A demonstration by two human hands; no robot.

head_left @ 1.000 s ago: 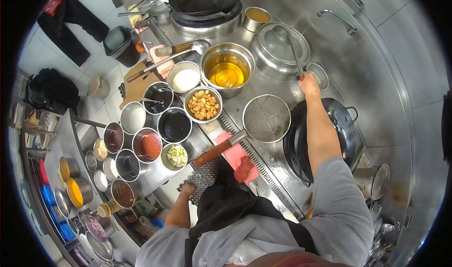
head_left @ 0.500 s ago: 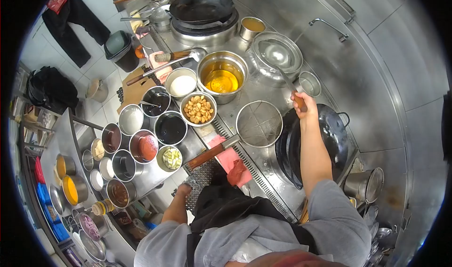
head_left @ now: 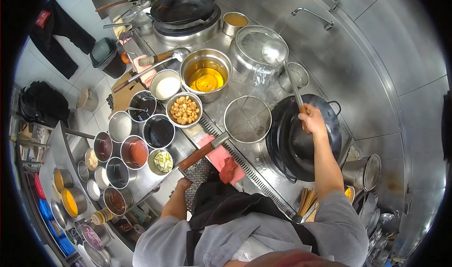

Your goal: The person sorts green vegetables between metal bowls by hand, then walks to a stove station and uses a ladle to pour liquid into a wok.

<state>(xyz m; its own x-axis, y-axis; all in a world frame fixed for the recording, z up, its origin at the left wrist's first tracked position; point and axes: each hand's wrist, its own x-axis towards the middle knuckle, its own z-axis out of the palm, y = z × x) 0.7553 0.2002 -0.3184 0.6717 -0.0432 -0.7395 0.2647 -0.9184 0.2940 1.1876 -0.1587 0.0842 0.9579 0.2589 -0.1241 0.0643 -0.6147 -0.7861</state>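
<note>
My right hand (head_left: 312,118) is wrapped round the wooden handle of a metal ladle (head_left: 275,51). The ladle's bowl hangs over the right side of a large water-filled pot (head_left: 256,43), and water spills down the pot's side. Below the hand lies a black wok (head_left: 306,142). My left hand (head_left: 183,183) hangs low at the counter's edge, near the wooden handle of a round strainer (head_left: 247,119); its fingers are too small and turned to make out. A thin stream of water falls beside the tap (head_left: 328,25).
Left of the strainer are a pot of yellow oil (head_left: 205,79), a bowl of peeled cloves or nuts (head_left: 184,110) and several seasoning bowls. A second wok (head_left: 182,7) sits on the far burner. A small metal pot (head_left: 296,75) stands beside the large one. Pink cloths (head_left: 219,159) lie by the grate.
The ladle first lifted off the large pot's middle, then came back over its right side. Water now spills there. The right hand moved lower, and the whole view shifted.
</note>
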